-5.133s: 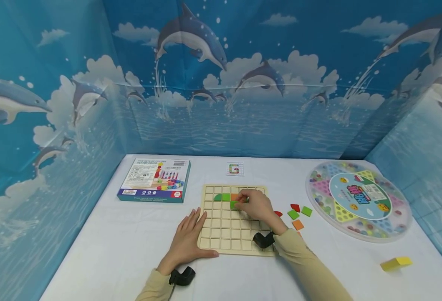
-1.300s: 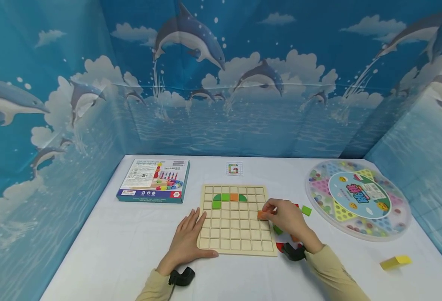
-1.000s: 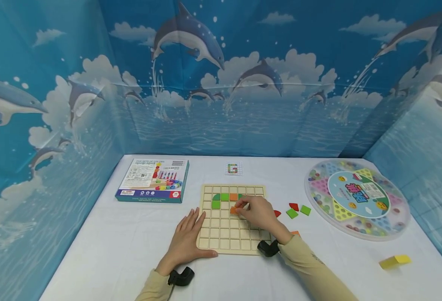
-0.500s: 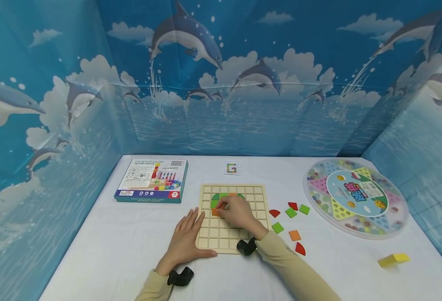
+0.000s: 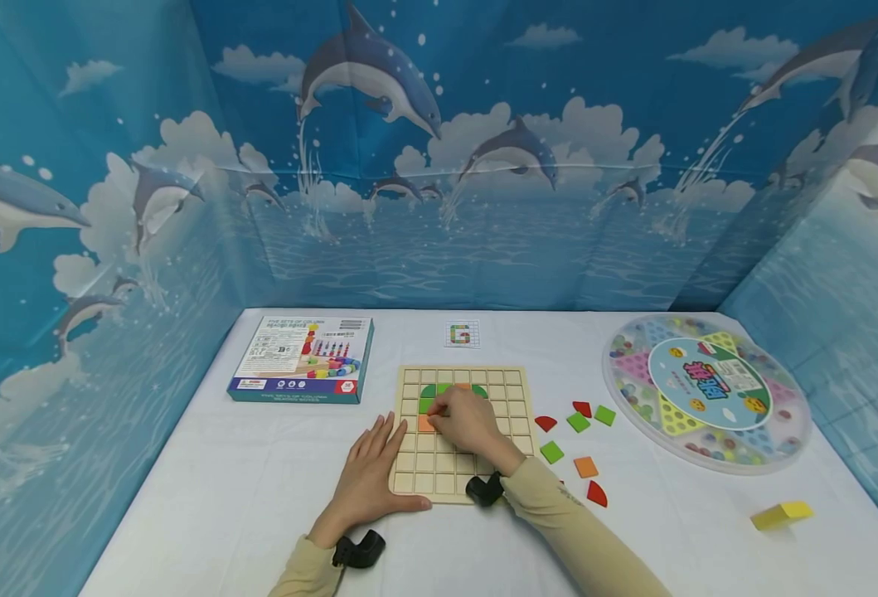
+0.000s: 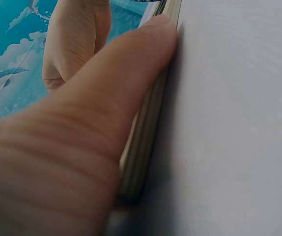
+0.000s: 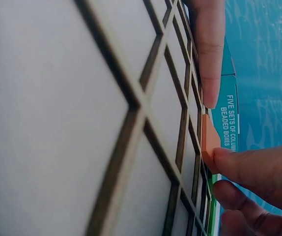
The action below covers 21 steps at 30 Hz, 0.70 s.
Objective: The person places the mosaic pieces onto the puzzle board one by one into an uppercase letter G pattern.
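Observation:
A wooden grid board (image 5: pixel 446 483) lies on the white table. My left hand (image 5: pixel 367 473) rests at its front left corner, fingers straight along the left side and thumb along the front edge; the left wrist view shows the thumb (image 6: pixel 131 59) against the board's edge. My right hand (image 5: pixel 468 421) is over the board, its thumb and finger pinching an orange square tile (image 7: pixel 210 142) at a cell near the left side. Above that tile is a green square tile (image 5: pixel 425 405). Along the row behind lie green and orange tiles, partly covered by the right hand.
Loose red, green and orange tiles (image 5: pixel 586 467) lie right of the board. A small card with a letter G pattern (image 5: pixel 462 334) lies behind it. A boxed bead set (image 5: pixel 300 358) is at back left, a round marble game (image 5: pixel 707 394) at right, a yellow block (image 5: pixel 782 516) at front right.
My right hand has carried the orange tile leftward from the board's right side to the cell below the green tile at left, and it now lies lower there. The left hand has stayed put.

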### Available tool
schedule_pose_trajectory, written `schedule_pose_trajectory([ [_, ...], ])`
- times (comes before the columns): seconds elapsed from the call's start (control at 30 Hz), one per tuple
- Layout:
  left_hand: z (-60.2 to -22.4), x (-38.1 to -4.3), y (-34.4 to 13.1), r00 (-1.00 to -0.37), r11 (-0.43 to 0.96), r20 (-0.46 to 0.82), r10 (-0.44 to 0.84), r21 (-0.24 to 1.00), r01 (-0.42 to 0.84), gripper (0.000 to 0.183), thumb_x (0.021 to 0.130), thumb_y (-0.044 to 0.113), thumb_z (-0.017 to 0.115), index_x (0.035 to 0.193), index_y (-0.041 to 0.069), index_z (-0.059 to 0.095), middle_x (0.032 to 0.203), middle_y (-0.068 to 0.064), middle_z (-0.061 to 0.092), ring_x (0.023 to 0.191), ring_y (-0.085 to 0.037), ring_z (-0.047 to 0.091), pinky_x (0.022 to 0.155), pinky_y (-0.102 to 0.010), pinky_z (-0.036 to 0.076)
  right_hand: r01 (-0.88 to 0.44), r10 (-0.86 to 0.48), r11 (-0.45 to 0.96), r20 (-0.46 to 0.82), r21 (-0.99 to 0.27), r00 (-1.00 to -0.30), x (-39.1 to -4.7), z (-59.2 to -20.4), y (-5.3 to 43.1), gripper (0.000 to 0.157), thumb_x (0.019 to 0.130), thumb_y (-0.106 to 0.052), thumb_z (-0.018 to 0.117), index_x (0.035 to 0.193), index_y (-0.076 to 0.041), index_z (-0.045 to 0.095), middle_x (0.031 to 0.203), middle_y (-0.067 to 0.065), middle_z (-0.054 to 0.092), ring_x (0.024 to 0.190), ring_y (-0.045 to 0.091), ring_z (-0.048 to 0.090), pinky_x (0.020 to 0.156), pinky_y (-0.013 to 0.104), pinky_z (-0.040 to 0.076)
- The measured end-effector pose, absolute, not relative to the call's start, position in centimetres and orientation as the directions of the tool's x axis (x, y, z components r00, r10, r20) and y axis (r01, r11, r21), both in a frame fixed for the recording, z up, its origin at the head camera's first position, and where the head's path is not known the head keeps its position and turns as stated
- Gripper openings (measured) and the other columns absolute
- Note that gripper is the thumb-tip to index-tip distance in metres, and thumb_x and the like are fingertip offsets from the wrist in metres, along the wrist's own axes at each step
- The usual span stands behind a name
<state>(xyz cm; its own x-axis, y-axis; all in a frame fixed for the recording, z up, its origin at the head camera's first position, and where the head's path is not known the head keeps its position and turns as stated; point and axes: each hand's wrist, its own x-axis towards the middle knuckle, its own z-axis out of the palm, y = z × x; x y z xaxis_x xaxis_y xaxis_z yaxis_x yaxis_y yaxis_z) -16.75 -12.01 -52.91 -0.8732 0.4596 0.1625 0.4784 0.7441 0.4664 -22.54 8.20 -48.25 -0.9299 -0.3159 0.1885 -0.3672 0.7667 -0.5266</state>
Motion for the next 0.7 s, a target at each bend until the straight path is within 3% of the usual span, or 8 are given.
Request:
schedule_pose_trajectory([
  [0.5, -52.7, -16.7, -12.0, -0.877, 0.751, 0.149, 0.457, 0.464, 0.470, 0.117, 0.065, 0.072, 0.069, 0.150, 0.007, 0.025, 0.156, -0.015, 0.016, 0.142, -0.030, 0.009, 0.110, -0.049, 0.013, -0.365, -0.330, 0.777, 0.160, -0.513, -0.930, -22.6, -48.2, 8.6, 0.010, 0.082, -0.019, 0.076, 0.072, -0.020, 0.072, 0.070, -0.010, 0.052, 0.061, 0.006, 0.047, 0.048, 0.023, 0.039],
  [0.7, -52.7, -16.7, -12.0, -0.880, 0.754, 0.135, 0.456, 0.466, 0.463, 0.117, 0.064, 0.072, 0.069, 0.151, 0.007, 0.024, 0.156, -0.014, 0.015, 0.142, -0.029, 0.009, 0.111, -0.049, 0.012, -0.376, -0.397, 0.758, 0.082, -0.533, -0.914, -22.5, -47.7, 9.5, 0.003, 0.084, -0.017, 0.073, 0.086, -0.017, 0.076, 0.071, -0.011, 0.056, 0.062, 0.006, 0.048, 0.051, 0.024, 0.041],
])
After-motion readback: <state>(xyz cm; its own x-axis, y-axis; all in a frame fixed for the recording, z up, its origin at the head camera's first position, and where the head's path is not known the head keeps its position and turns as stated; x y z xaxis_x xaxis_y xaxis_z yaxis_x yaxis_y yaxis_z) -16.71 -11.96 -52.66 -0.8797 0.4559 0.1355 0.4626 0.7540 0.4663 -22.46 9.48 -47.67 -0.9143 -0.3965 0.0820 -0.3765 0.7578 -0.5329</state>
